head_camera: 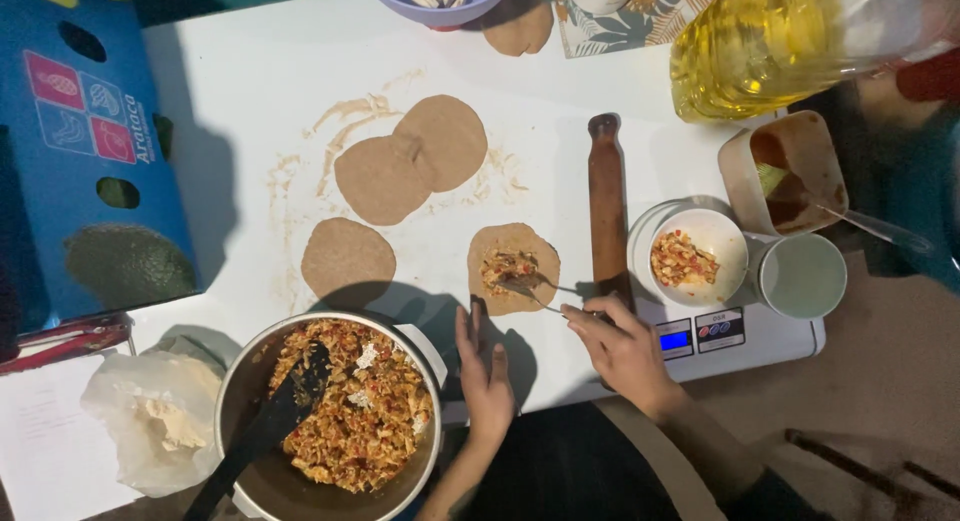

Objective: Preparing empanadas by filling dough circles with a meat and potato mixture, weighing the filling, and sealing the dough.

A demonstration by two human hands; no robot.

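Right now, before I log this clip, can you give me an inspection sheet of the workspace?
Surface: white table, smeared with brown flour streaks beside the dough.
Job's things: dough round carrying a little filling; spoon resting on it; pot of filling with a black spatula; three bare dough rounds, two overlapping.
Clutter: rolling pin, white bowl on a kitchen scale, oil bottle, bag of flour, blue box.
Grippers: left hand flat on the table edge, empty; right hand, fingers on the spoon handle.
Cables: nothing seen.
Surroundings: dim; floor to the right.
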